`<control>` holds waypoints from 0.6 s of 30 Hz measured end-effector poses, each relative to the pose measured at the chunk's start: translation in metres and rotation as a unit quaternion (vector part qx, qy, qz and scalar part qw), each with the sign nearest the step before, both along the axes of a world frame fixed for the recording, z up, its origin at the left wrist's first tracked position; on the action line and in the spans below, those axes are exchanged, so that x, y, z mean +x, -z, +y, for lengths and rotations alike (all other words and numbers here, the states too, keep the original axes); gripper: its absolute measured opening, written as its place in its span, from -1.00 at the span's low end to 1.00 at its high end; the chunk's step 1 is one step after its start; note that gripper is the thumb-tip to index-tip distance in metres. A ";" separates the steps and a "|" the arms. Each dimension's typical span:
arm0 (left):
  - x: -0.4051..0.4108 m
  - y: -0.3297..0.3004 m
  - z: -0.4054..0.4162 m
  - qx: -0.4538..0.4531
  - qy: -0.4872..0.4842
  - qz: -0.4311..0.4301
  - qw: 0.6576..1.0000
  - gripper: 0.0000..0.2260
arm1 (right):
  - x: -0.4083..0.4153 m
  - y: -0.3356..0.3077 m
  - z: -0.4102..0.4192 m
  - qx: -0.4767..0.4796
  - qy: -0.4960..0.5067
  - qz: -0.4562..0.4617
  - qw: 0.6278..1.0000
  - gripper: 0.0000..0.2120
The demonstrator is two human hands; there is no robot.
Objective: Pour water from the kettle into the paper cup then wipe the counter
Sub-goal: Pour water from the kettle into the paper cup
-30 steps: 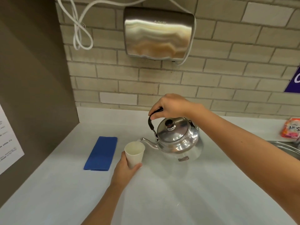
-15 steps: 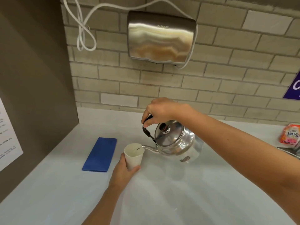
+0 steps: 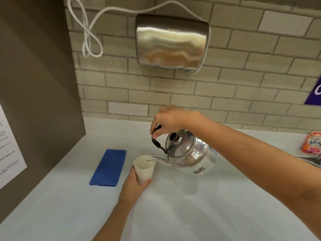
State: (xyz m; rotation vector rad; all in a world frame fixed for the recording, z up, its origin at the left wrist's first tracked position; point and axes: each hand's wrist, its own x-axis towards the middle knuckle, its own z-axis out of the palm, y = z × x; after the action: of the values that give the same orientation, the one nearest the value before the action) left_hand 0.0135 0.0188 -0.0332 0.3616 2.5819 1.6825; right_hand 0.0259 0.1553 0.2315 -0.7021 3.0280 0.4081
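A shiny steel kettle (image 3: pixel 189 154) hangs tilted to the left above the pale counter (image 3: pixel 199 206), its spout over the rim of a white paper cup (image 3: pixel 144 168). My right hand (image 3: pixel 169 119) grips the kettle's black handle from above. My left hand (image 3: pixel 134 186) wraps around the lower part of the cup from the near side and holds it upright. A folded blue cloth (image 3: pixel 108 167) lies flat on the counter to the left of the cup.
A steel hand dryer (image 3: pixel 172 40) with a looped white cable hangs on the brick wall behind. A brown side panel (image 3: pixel 34 101) closes the left. At the right edge lie an orange packet (image 3: pixel 311 145) and a sink rim (image 3: pixel 311 162).
The kettle has tipped further to the left and its spout has come over the cup's rim. My left hand has kept its hold on the cup.
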 end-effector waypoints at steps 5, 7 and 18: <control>0.000 0.001 0.000 0.004 0.001 -0.003 1.000 -0.34 | -0.001 -0.001 0.000 0.011 -0.003 -0.002 1.000 -0.73; -0.001 0.001 0.000 0.002 0.001 -0.001 1.000 -0.34 | -0.001 -0.001 -0.001 0.016 -0.002 -0.003 1.000 -0.74; -0.002 0.003 0.000 0.001 0.001 0.003 1.000 -0.35 | 0.000 -0.001 -0.001 0.027 -0.003 -0.003 1.000 -0.73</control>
State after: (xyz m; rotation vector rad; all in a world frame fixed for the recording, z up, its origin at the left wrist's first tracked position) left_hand 0.0119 0.0191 -0.0365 0.3685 2.5831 1.6861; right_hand 0.0258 0.1539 0.2329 -0.7069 2.9984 0.4849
